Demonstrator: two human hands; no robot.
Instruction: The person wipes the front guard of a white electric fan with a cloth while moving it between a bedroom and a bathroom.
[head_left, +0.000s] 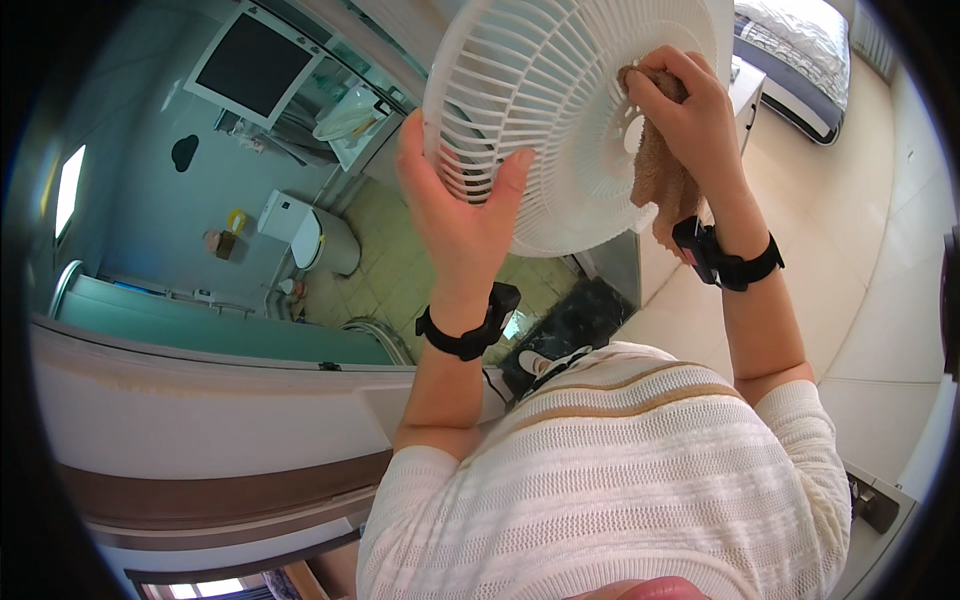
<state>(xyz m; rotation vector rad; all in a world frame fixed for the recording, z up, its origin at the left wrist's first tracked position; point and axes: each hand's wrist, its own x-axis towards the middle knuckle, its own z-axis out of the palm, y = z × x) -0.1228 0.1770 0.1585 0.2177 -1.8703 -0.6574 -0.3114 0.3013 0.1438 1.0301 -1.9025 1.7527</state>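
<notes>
A white plastic fan grille (517, 82) is held up before me, its ribs fanning out from a hub plate with several holes. My left hand (465, 195) grips its left rim, thumb on the ribs and fingers round the outer edge. Near the hub, my right hand (686, 112) pinches a brown terry cloth (664, 161) against the grille. Part of that cloth hangs down towards the wrist. A black strap with a small device circles each wrist.
Left, beyond a doorway, is a bathroom with a toilet (322, 238), a white-framed mirror (253, 64) and a washbasin (352, 112). A black threshold slab (574, 319) lies by my foot. Right stand a white cabinet (750, 94) and a bed (799, 64) on a pale tiled floor (817, 247).
</notes>
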